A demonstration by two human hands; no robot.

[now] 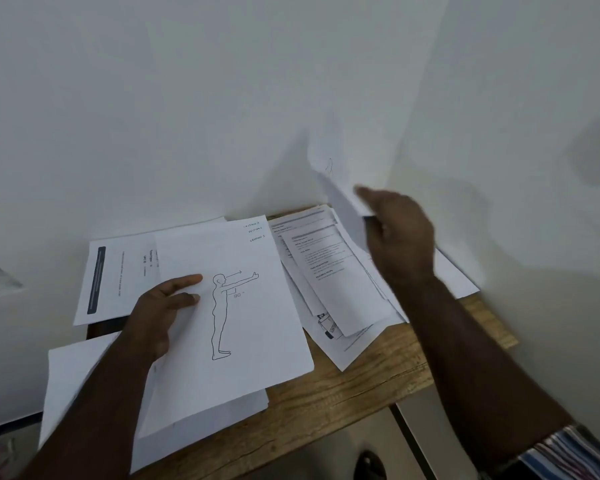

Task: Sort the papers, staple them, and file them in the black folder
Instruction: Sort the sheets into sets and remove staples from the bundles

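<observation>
papers (340,271) lie under the right hand (400,233) gripping one raised sheet (340,199); left hand (160,306) flat.

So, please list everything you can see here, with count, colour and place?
figure sheet: one, white, line drawing of a standing figure, centre.
printed sheet: one, white, dark bar, behind left.
text pages: several, white, fanned at right.
lifted sheet: one, white, raised at right.
blank sheets: a few, white, near edge.
table: one, brown wood.
wall: white, behind.
left hand: rests on the figure sheet.
right hand: holds the lifted sheet.
</observation>
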